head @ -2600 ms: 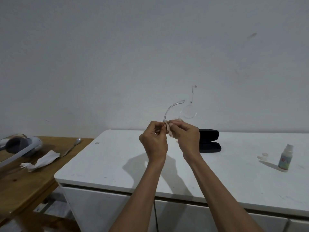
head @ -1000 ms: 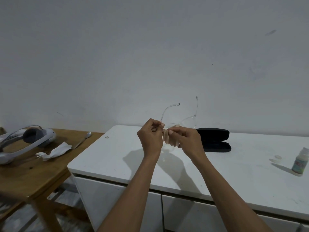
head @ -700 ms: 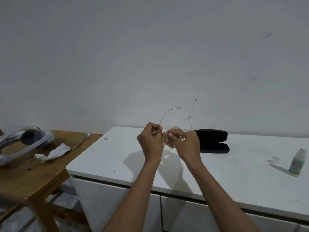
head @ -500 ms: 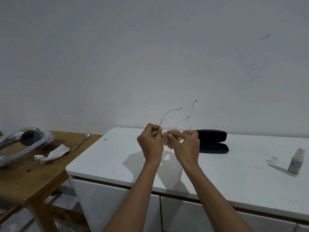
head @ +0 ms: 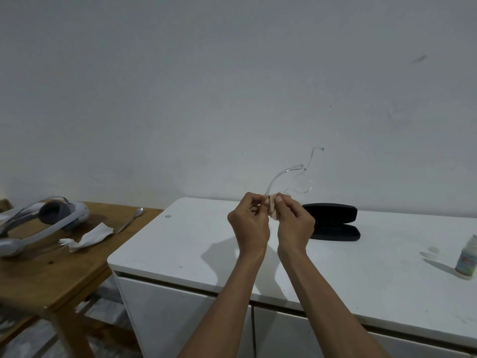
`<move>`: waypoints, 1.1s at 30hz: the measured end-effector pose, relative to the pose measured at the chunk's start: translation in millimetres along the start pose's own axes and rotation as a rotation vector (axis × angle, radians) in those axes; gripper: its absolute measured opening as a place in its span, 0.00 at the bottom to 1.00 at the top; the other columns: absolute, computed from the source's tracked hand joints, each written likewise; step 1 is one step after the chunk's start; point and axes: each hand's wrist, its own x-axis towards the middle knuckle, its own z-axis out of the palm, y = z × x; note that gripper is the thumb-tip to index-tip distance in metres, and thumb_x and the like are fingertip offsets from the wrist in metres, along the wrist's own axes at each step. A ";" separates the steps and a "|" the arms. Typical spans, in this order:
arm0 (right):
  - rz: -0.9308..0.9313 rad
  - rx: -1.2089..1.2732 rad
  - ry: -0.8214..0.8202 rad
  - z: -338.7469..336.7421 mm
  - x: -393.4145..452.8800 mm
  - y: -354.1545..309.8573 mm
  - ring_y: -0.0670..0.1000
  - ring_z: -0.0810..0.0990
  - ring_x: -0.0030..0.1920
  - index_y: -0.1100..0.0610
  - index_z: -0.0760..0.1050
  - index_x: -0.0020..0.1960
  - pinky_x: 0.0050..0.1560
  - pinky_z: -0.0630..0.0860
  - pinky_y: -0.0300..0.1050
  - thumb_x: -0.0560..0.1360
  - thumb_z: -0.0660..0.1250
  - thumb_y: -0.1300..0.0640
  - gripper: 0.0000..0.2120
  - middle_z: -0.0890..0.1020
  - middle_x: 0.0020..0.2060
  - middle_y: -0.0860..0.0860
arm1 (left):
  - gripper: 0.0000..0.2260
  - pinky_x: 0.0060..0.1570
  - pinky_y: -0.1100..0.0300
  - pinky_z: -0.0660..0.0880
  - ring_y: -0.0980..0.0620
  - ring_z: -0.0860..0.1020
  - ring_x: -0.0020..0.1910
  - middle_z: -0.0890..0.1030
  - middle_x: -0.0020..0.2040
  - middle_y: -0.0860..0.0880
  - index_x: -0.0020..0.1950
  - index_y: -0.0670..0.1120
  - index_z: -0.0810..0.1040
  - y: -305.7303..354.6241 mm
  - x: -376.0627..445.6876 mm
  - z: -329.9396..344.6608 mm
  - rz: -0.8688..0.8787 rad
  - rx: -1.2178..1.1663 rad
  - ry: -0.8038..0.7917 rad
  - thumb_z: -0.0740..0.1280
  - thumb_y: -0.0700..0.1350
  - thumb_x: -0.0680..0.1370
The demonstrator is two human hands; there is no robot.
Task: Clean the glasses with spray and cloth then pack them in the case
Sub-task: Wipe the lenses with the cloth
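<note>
Clear glasses raised, pinched with cloth between both hands

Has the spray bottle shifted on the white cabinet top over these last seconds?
No. The spray bottle stands by the same small clear cap, right of the black case; only the camera moved.

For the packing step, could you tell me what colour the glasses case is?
Black, inside and out; the case lies open on the white cabinet top, clearest in the head view.
</note>
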 end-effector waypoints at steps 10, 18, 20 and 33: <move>-0.037 -0.171 -0.289 -16.1 15.3 -6.5 0.49 0.87 0.43 0.55 0.88 0.47 0.47 0.82 0.44 0.75 0.74 0.64 0.06 0.89 0.40 0.51 | 0.05 0.38 0.61 0.81 0.56 0.83 0.35 0.83 0.34 0.53 0.40 0.40 0.82 -5.7 11.2 -2.0 -0.064 0.007 0.006 0.73 0.33 0.74; -0.128 -0.319 -0.369 -35.0 7.7 -20.7 0.46 0.80 0.29 0.60 0.87 0.41 0.32 0.74 0.33 0.74 0.71 0.68 0.08 0.85 0.30 0.54 | 0.07 0.37 0.64 0.78 0.56 0.82 0.34 0.83 0.33 0.53 0.38 0.42 0.81 -10.5 6.5 -2.0 -0.137 0.031 -0.009 0.75 0.34 0.73; -0.158 -0.327 -0.311 -33.9 4.2 -21.4 0.45 0.81 0.28 0.59 0.87 0.40 0.32 0.74 0.33 0.74 0.71 0.67 0.08 0.85 0.29 0.53 | 0.07 0.38 0.62 0.80 0.57 0.82 0.34 0.83 0.33 0.53 0.39 0.41 0.81 -10.1 6.7 -1.2 -0.119 0.038 -0.019 0.75 0.34 0.74; -0.119 -0.087 0.024 -2.8 14.5 -8.9 0.49 0.87 0.48 0.52 0.87 0.48 0.52 0.83 0.45 0.76 0.74 0.60 0.05 0.88 0.44 0.48 | 0.04 0.37 0.55 0.82 0.56 0.83 0.35 0.84 0.35 0.52 0.43 0.42 0.82 9.7 -8.3 12.3 0.101 0.024 -0.025 0.74 0.37 0.77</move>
